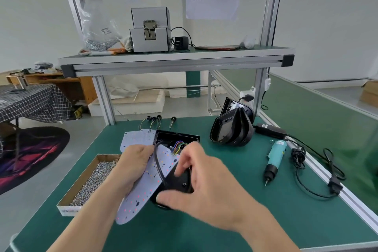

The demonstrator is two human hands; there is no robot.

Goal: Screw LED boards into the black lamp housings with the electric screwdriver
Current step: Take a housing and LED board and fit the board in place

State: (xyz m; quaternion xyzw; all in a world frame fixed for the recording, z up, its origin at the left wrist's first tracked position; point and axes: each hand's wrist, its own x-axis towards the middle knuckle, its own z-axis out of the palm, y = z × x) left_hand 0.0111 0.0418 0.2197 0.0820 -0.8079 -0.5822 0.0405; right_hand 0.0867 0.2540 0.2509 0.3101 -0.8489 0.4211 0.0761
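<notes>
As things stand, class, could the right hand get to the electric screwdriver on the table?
Probably yes, once freed: the right hand is holding the black housing, but the screwdriver lies uncovered on the table to its right with nothing between.

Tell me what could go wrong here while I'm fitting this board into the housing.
The coloured wires run from the LED board into the black housing right by your right hand; they could get pinched or pulled as the board seats. The open screw box sits just beside your left hand, so your forearm might knock it.
</notes>
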